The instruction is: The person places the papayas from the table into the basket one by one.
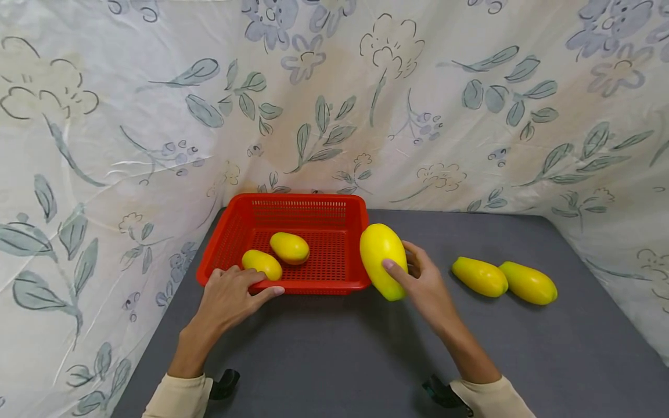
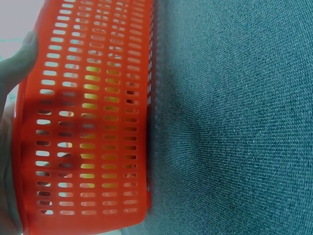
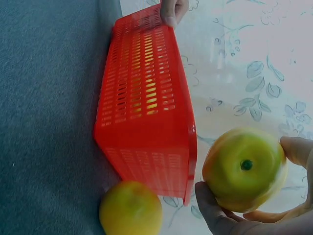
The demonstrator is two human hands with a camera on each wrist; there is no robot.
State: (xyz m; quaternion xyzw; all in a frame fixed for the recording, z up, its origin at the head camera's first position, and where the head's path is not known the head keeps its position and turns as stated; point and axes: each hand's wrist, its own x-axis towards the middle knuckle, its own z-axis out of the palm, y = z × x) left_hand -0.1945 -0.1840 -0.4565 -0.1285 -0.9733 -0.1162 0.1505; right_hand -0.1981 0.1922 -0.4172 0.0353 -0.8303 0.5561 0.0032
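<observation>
A red plastic basket (image 1: 334,285) with slotted walls stands at the back of the table, two yellow papayas (image 1: 290,248) lying inside on its left side. My left hand (image 1: 230,296) grips the basket's front rim near the left corner, thumb along the rim and fingers over it. In my right hand (image 1: 425,284) is another yellow papaya (image 1: 380,258), raised beside the basket's front right corner, tilted, with thumb on its near side and fingers behind. The right wrist view shows this papaya's greenish end (image 3: 244,166), a small dark green spot at its middle.
Two more yellow papayas (image 1: 479,277) lie side by side on the grey tabletop (image 1: 334,348), right of my right hand. A flowered cloth (image 1: 324,116) hangs behind the table and along its sides, close to the basket's back.
</observation>
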